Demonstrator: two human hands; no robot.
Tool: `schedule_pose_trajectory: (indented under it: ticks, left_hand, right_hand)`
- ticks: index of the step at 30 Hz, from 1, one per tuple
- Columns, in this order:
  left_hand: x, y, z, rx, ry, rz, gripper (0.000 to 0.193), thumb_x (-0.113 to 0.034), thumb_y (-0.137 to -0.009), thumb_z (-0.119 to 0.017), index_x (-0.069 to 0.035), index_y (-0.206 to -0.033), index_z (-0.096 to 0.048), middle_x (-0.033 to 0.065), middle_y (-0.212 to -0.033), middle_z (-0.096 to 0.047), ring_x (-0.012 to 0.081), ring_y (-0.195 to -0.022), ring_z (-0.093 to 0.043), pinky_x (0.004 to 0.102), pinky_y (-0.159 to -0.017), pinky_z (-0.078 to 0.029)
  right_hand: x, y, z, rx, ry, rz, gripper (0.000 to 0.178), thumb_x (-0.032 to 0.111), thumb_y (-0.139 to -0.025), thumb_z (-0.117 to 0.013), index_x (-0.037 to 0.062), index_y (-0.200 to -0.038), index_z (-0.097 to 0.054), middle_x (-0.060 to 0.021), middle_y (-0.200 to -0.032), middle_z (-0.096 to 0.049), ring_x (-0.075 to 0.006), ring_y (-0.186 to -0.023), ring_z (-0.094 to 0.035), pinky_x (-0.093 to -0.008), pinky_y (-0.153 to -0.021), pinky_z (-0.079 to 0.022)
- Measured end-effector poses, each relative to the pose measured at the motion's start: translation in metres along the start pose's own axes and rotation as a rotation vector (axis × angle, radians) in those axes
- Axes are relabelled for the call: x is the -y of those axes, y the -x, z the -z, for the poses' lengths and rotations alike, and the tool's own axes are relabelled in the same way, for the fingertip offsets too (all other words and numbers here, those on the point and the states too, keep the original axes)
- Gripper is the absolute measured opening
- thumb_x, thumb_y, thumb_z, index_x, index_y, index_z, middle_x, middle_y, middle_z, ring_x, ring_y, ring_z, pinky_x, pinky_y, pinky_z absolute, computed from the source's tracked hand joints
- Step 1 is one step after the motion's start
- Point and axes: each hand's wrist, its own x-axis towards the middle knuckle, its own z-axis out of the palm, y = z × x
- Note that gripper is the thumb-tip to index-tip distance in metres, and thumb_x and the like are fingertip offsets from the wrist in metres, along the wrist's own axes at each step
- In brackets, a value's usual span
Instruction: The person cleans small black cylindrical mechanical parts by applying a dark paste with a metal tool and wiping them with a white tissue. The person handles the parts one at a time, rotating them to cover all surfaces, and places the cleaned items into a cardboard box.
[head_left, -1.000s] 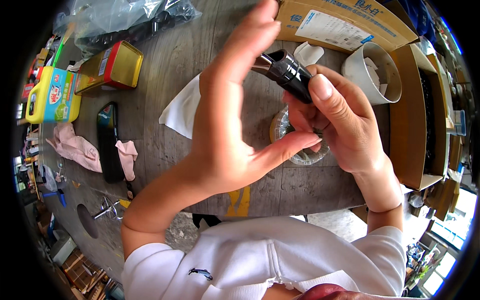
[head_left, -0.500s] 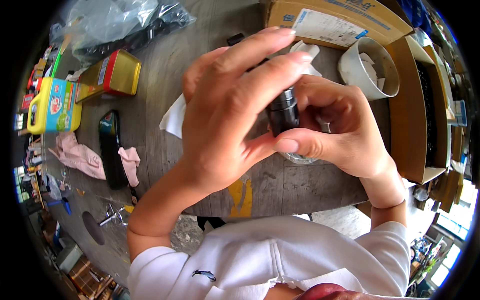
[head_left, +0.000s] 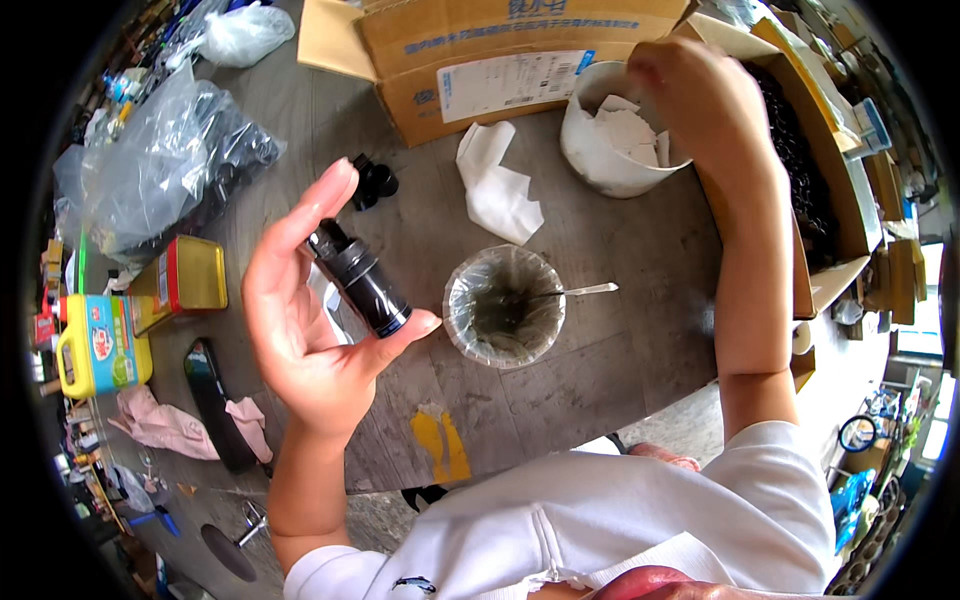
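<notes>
My left hand (head_left: pixel 312 365) grips a glossy black cylindrical part (head_left: pixel 365 280) between thumb and fingers, tilted above the table. At the upper right my right hand (head_left: pixel 705 105) hangs over the rim of a white tub (head_left: pixel 600 172). Motion blurs its fingers, and I cannot make out anything in them. Inside the tub lie white paper-like pieces (head_left: pixel 625 130). A plastic-lined cup (head_left: pixel 462 335) with dark contents stands right of the left hand, a metal stirrer (head_left: pixel 600 288) leaning out of it. Behind the cup is a crumpled white wipe (head_left: pixel 498 195).
A cardboard carton (head_left: pixel 420 95) stands at the back; another open box holds black parts (head_left: pixel 800 170) at the right. Small black pieces (head_left: pixel 373 184) lie beyond my left hand. On the left are a plastic bag (head_left: pixel 150 170), a tin (head_left: pixel 200 275), a yellow jug (head_left: pixel 75 345) and a phone (head_left: pixel 215 405).
My hands have moved apart. The left one has shifted left with the black part, while the right has let go and reached up to the white tub. The lined cup now shows fully.
</notes>
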Motion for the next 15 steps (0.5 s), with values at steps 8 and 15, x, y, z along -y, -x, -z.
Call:
schedule_pose_trajectory:
  ticks: [8,15]
  left_hand:
    - [0.004,0.003,0.001,0.051,-0.070,-0.035,0.080,-0.021,-0.066,-0.086,-0.001,-0.129,-0.041,0.0271,-0.132,-0.048,0.0341,-0.119,-0.051,0.0431,-0.103,-0.036]
    - [0.005,0.003,0.003,0.100,-0.150,-0.102,0.077,-0.020,-0.065,-0.086,-0.001,-0.127,-0.044,0.0241,-0.126,-0.052,0.0287,-0.108,-0.057,0.0427,-0.098,-0.041]
  right_hand:
    - [0.004,0.000,-0.022,0.335,-0.167,0.115,0.030,0.013,-0.072,-0.069,0.0097,-0.102,-0.068,-0.0106,-0.097,-0.066,-0.0271,-0.095,-0.063,-0.0376,-0.081,-0.051]
    - [0.008,-0.009,-0.017,0.392,-0.158,0.044,0.029,0.016,-0.072,-0.071,0.0112,-0.100,-0.068,-0.0099,-0.094,-0.067,-0.0276,-0.089,-0.064,-0.0373,-0.077,-0.051]
